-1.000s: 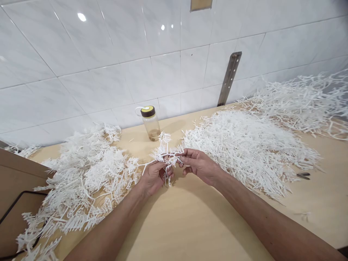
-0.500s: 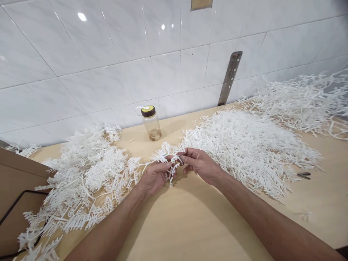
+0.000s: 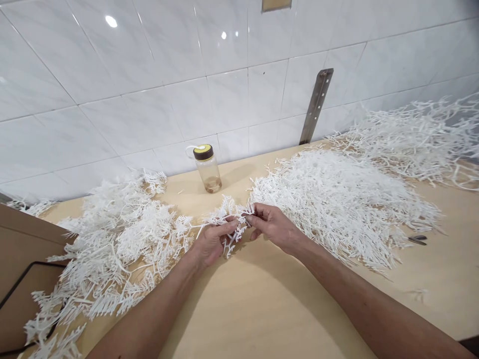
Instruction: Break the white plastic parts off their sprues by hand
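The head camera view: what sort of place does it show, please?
Probably a small workshop for handwork, though I cannot be certain: a wood-coloured table against a tiled wall bears large heaps of white branching pieces on both sides.

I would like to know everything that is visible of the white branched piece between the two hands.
The white branched piece looks like plastic: thin forking stems with clusters of fine, needle-like tips. The left hand and right hand both hold it with the fingers, partly covering it. One stem reaches toward the left pile; whether they touch is unclear. It is in front of the bottle.
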`<state>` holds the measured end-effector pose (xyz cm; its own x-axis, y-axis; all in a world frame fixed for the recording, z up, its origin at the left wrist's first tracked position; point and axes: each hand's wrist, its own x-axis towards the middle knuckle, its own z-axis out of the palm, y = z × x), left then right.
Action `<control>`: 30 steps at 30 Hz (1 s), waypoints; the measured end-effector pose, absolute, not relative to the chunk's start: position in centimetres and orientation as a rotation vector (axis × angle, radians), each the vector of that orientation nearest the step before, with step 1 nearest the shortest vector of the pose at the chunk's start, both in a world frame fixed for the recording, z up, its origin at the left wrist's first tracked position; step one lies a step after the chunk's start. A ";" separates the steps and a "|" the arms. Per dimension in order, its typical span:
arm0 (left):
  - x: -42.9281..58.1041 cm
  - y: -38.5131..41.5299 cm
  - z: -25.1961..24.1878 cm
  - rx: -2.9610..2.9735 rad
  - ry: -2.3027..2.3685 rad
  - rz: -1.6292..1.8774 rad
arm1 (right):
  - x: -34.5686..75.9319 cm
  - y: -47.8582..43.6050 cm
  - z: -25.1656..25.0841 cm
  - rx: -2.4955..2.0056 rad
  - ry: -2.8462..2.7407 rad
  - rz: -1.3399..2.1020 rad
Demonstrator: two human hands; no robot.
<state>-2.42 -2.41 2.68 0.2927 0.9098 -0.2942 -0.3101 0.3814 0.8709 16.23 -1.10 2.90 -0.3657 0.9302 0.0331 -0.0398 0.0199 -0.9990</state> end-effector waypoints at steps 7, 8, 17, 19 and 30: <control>-2.0 -2.9 2.4 1.003 0.974 0.968 | 15.8 -0.9 2.0 -1.008 -1.410 1.471; -1.9 -3.0 2.5 1.059 1.009 1.003 | 15.7 -0.9 1.9 -1.019 -1.395 1.470; -1.8 -3.0 3.3 1.419 1.331 1.160 | 15.9 -0.8 2.5 -1.058 -1.249 1.478; -1.9 -2.8 3.0 1.413 1.340 1.144 | 16.0 -0.8 2.9 -1.096 -1.240 1.485; -1.8 -2.7 2.7 1.306 1.246 1.177 | 16.1 -0.8 2.8 -1.086 -1.298 1.446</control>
